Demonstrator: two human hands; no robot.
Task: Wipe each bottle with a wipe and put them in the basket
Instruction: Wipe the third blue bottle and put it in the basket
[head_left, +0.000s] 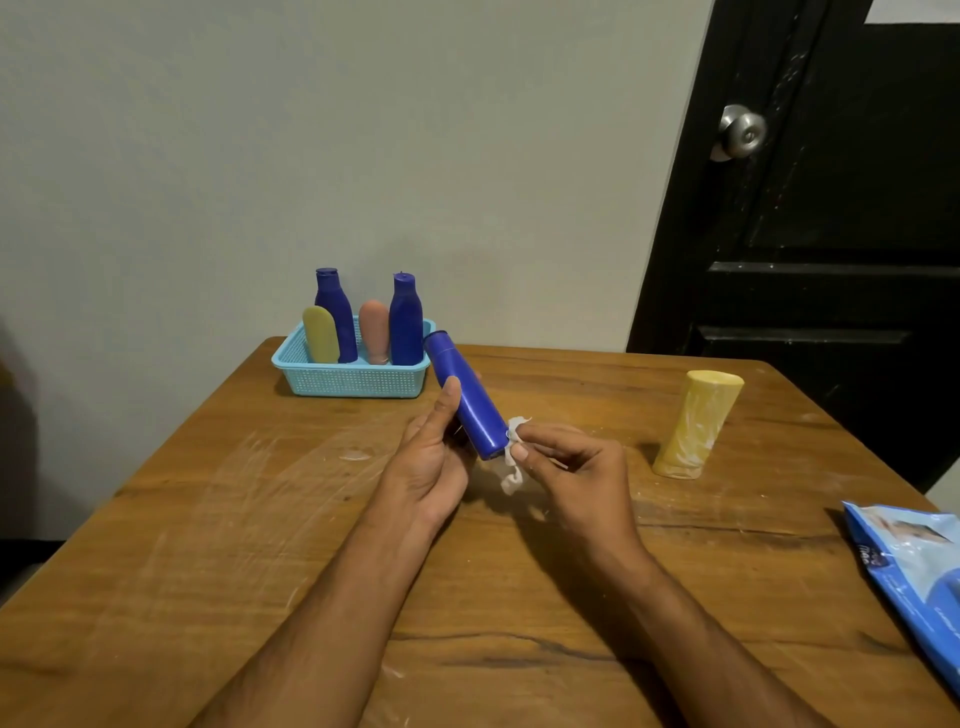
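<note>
We held the blue bottle (464, 396) in our left hand (429, 464), fingers curled round its lower half and the thumb laid up along its side. It tilted away from us, its flat base pointing down toward our right hand and its capped end reaching up toward the basket.

Our right hand (573, 464) pinched a crumpled white wipe (511, 454) between thumb and fingertips, pressing it against the base of the bottle. A loose tail of the wipe hung down below the thumb.

Beyond our left hand, at the far edge of the wooden table (260, 545), stood the light blue basket (347, 379). In it 4 bottles stood upright: 2 dark blue ones (335, 312) (405, 319), a small yellow one (320, 335) at the near left, and a peach-coloured one (374, 332) between the 2 blue ones.

To the right of our right hand, well apart from it, a yellow bottle (698, 423) stood on the table cap-down, leaning a little. Nearer to us on that same side, at the table's right edge, lay a blue pack of wipes (914, 571), partly cut off by the frame.

Behind the table on the right stood a black door (831, 234) with a round metal knob (740, 132).
</note>
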